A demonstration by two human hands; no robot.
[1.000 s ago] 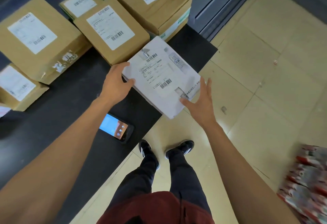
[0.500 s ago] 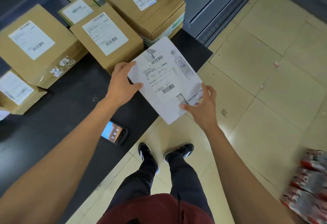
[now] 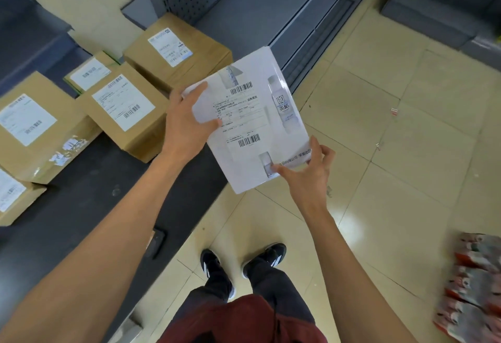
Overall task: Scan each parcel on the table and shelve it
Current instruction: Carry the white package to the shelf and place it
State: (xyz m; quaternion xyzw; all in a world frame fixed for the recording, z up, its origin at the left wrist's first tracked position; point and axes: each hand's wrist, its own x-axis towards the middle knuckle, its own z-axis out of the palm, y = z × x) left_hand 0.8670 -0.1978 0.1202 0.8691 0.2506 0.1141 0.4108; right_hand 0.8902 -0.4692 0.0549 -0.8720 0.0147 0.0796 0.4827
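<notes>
Tiled floor (image 3: pixel 406 180) is filling the frame from 1 to 5 o'clock; a dark table (image 3: pixel 81 201) is running along the side from 7 to 10 o'clock. Grey metal shelving (image 3: pixel 271 11) is standing at 12 o'clock, just behind the table's far end. Brown cardboard parcels are sitting labels-up on the table: a large one (image 3: pixel 35 131) at 9 o'clock, one (image 3: pixel 127 112) beside it toward centre, a taller one (image 3: pixel 176 52) at 11 o'clock, a small one (image 3: pixel 89 74) tucked between them, another (image 3: pixel 13 196) cut off by the left edge. A red-and-white plastic-wrapped bundle (image 3: pixel 474 288) is lying on the floor at 4 o'clock. A dark handheld device (image 3: pixel 158 242) is lying at the table's near edge, mostly hidden by the left forearm. The white flat parcel (image 3: pixel 254 114) is being held in the air at centre, label up, past the table's edge and over the floor. Left hand (image 3: pixel 184 123) is gripping its left edge, thumb across the top face, fingers hidden underneath. Right hand (image 3: pixel 309 174) is pinching the near right corner, thumb on top, fingers curling loosely behind. Both arms are reaching forward, almost straight.
</notes>
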